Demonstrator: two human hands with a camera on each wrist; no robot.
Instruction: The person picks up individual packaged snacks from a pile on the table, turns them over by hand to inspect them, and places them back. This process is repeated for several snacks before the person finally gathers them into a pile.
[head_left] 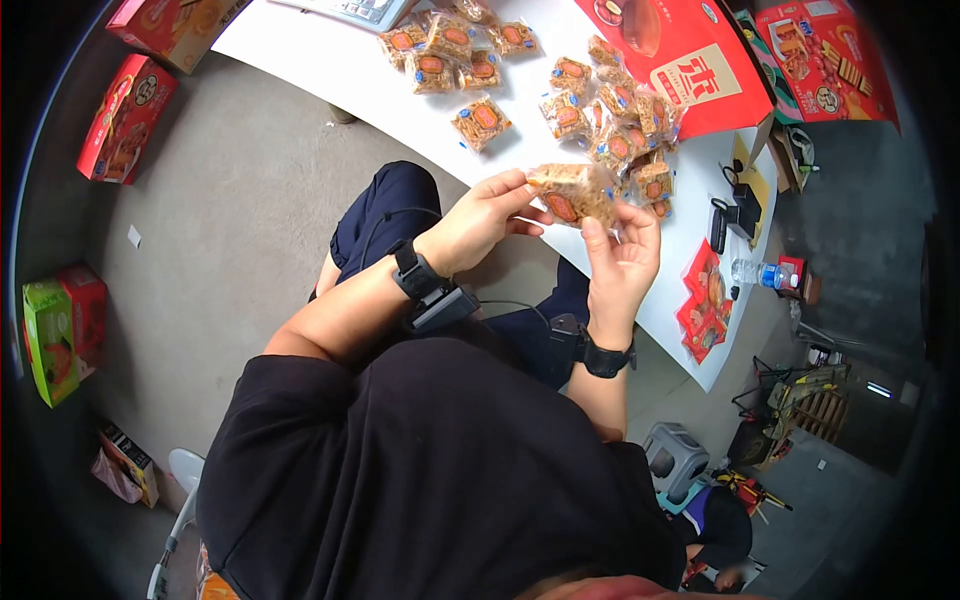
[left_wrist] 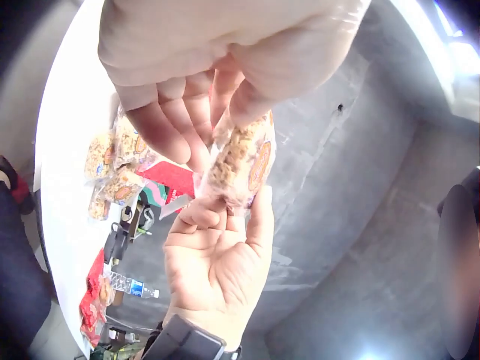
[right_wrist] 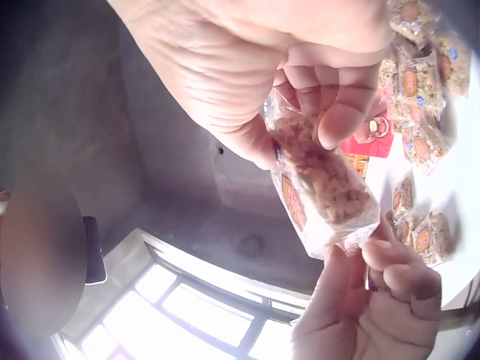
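Observation:
Both hands hold one snack cake (head_left: 570, 195), a golden, crumbly-textured block in clear plastic with an orange oval label. My left hand (head_left: 490, 215) pinches one end of its wrapper, and my right hand (head_left: 625, 255) grips the other end between thumb and fingers. In the right wrist view the block (right_wrist: 322, 169) spans between the two hands, its wrapper looking closed. The left wrist view shows the label (left_wrist: 259, 166) on one side. Just beyond the hands, a pile of similar snack cakes (head_left: 620, 115) covers part of the white table (head_left: 350, 70); one single cake (head_left: 481, 124) lies apart.
Another group of cakes (head_left: 450, 45) lies at the far side. A large red box (head_left: 690, 50) stands behind the pile. To the right are a water bottle (head_left: 765, 273), a red packet (head_left: 706, 300) and a black device (head_left: 742, 212). Boxes (head_left: 130, 118) stand on the floor at left.

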